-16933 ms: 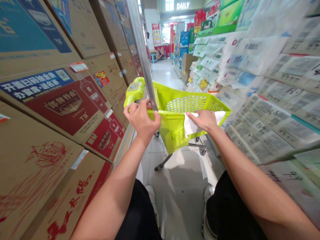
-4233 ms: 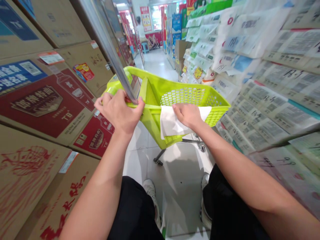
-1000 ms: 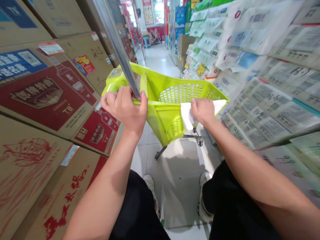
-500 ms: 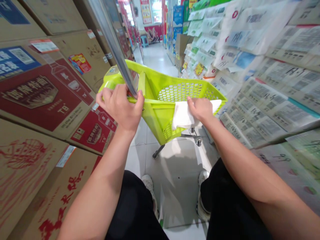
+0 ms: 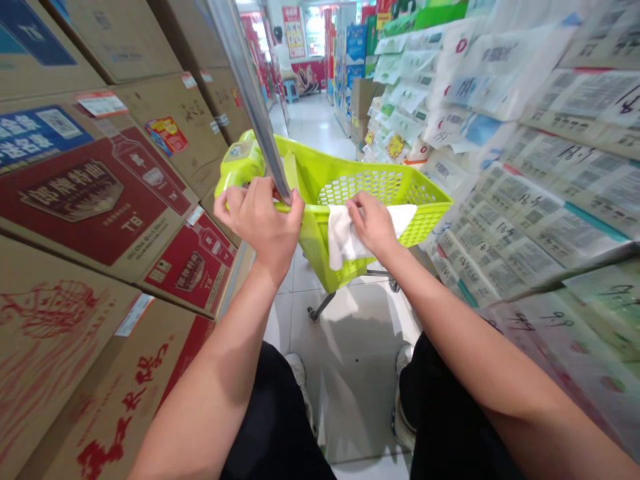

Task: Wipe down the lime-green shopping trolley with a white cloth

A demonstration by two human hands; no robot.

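A lime-green shopping cart [image 5: 313, 243] with a perforated basket stands tilted in front of me. My left hand [image 5: 267, 217] is closed around its near rim, by the foot of a grey metal pole [image 5: 255, 93] that rises toward the upper left. On the rim farther right, my right hand [image 5: 373, 223] presses a white cloth [image 5: 343, 237], fingers bent over the edge. The cloth hangs down the outside of the basket and spreads out to the right of the hand.
Stacked cardboard cartons [image 5: 95, 200] line the left side closely. Packs with handwritten prices [image 5: 540, 200] are piled along the right. A tiled aisle [image 5: 310, 123] leads away to a person [image 5: 283, 57] near a blue stool [image 5: 291, 91]. My shoes [image 5: 404, 400] are on the floor below.
My right hand has slid left along the rim with the cloth. The cart's handle end and my left hand have shifted right and slightly down in view.
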